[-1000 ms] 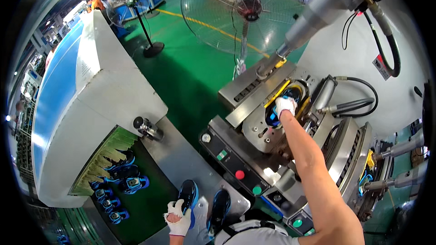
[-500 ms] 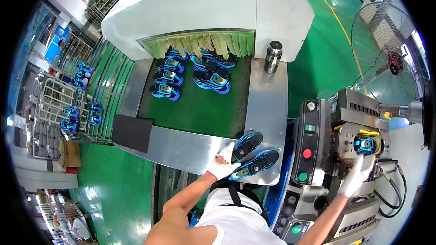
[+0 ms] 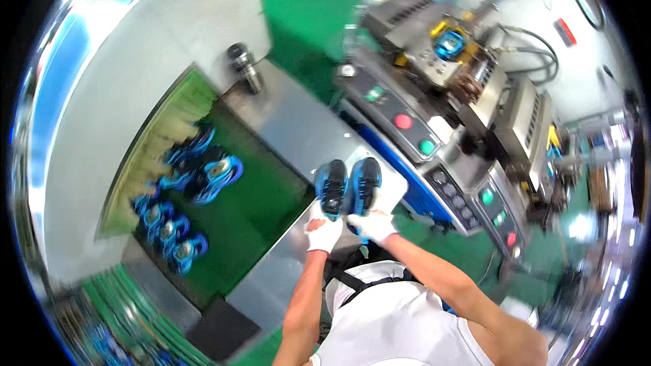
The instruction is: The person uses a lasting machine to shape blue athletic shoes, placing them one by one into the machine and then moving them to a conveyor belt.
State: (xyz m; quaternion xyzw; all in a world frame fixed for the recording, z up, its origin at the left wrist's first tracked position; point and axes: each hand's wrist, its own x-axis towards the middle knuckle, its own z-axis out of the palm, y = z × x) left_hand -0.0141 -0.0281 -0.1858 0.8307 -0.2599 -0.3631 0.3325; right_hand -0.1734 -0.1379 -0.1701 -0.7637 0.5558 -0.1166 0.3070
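Observation:
Side by side in front of me are two black sneakers with blue trim, their toes pointing away. My left hand [image 3: 324,232], in a white glove, is closed round the heel end of the left sneaker [image 3: 333,183]. The right sneaker [image 3: 367,181] is held the same way by my gloved right hand [image 3: 372,226]. Both shoes are over the metal ledge [image 3: 288,237]; motion blur hides whether their soles touch it. In the machine [image 3: 475,81] at the right, a blue shoe piece [image 3: 449,45] sits between the clamps.
Several blue-black sneakers [image 3: 182,251] lie on the green conveyor belt [image 3: 251,203] by a fringed curtain [image 3: 156,142]. A dark flask [image 3: 245,68] stands on the metal side ledge. Buttons dot the control panel [image 3: 403,121]. A black mat [image 3: 222,329] covers the ledge's corner.
My view has swung toward the right. My right hand has left the shoe piece in the machine and gripped the right sneaker. Both sneakers now point straight away from me.

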